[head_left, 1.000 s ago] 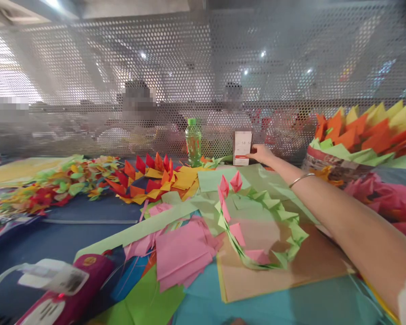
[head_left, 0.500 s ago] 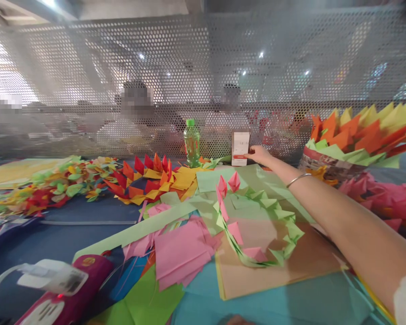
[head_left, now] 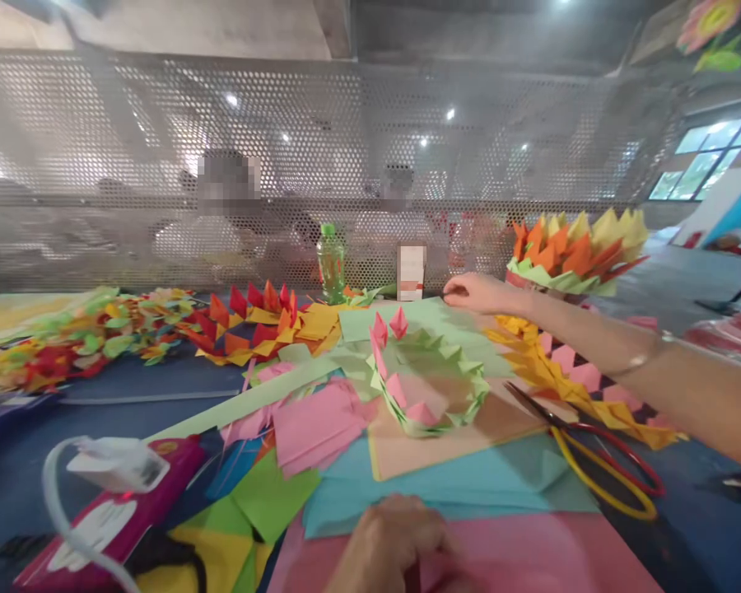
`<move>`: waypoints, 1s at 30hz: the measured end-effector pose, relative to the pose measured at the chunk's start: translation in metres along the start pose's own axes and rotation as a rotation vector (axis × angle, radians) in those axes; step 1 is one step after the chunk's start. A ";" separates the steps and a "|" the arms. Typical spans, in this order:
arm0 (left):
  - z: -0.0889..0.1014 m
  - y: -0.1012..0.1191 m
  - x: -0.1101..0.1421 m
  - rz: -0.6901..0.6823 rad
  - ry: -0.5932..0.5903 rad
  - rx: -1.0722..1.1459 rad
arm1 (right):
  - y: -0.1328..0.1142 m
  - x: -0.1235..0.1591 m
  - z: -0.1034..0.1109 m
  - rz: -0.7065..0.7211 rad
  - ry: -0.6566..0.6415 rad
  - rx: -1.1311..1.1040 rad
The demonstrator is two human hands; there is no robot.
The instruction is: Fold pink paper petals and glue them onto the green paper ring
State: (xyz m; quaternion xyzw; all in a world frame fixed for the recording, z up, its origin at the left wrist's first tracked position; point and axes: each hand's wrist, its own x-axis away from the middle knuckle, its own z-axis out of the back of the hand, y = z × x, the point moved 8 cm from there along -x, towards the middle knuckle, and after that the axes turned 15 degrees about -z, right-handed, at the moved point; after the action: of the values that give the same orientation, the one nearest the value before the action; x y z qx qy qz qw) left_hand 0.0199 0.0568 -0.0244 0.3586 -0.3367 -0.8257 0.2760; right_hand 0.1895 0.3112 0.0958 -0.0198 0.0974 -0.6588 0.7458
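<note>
My right hand (head_left: pixel 478 293) is stretched over the pale green paper, to the right of an upright phone (head_left: pixel 411 273) and apart from it. Its fingers are loosely bent, with a gap at the thumb and nothing seen between them. At the bottom centre my left hand (head_left: pixel 395 539) is low over pink paper (head_left: pixel 531 552), its fingers curled; what they hold, if anything, is hidden. Between the hands stands a ring of folded green paper points (head_left: pixel 469 362) with several pink ones (head_left: pixel 397 387). Scissors (head_left: pixel 568 428) with red and yellow handles lie right of it.
A green-capped bottle (head_left: pixel 330 263) stands by the perforated screen (head_left: pixel 160 123), people behind it. Red-orange folded paper (head_left: pixel 265 317), pink squares (head_left: pixel 314 424) and an orange-yellow paper flower (head_left: pixel 577 247) lie around. A magenta power strip (head_left: pixel 104 519) with a white plug is at left.
My right hand has let go of the phone and drawn back to the right. My left hand has come up into view at the bottom. The view has turned right, showing the scissors.
</note>
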 end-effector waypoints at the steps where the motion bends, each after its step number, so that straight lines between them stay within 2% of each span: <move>1: 0.001 0.001 0.000 0.034 0.014 -0.022 | -0.009 0.029 0.001 0.044 -0.022 0.001; 2: 0.002 0.003 -0.001 0.073 0.024 -0.034 | -0.018 0.061 0.001 0.091 -0.035 -0.007; 6: 0.008 0.019 -0.004 0.085 0.052 -0.022 | -0.045 0.188 -0.006 0.224 -0.124 -0.076; 8: 0.010 0.021 -0.004 0.110 0.061 -0.030 | -0.050 0.234 -0.013 0.261 -0.195 -0.188; 10: 0.010 0.021 -0.003 0.121 0.058 -0.028 | -0.046 0.259 -0.025 0.197 -0.320 -0.353; 15: 0.014 0.024 -0.007 0.116 0.077 -0.048 | -0.032 0.261 -0.057 0.048 -0.482 -0.679; 17: 0.015 0.024 -0.009 0.119 0.081 -0.071 | -0.032 0.258 -0.068 0.046 -0.542 -0.779; 20: 0.016 0.021 -0.011 0.129 0.080 -0.083 | -0.030 0.257 -0.077 0.054 -0.566 -0.861; 24: 0.015 0.017 -0.012 0.114 0.087 -0.102 | -0.025 0.260 -0.087 0.020 -0.616 -0.888; 30: 0.014 0.019 -0.014 0.067 0.100 -0.105 | -0.024 0.261 -0.091 0.042 -0.540 -0.724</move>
State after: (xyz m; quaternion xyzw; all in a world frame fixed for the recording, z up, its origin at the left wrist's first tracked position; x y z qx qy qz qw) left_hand 0.0213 0.0593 0.0029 0.3730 -0.2906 -0.8136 0.3383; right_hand 0.1802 0.0595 -0.0204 -0.4487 0.1238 -0.5382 0.7027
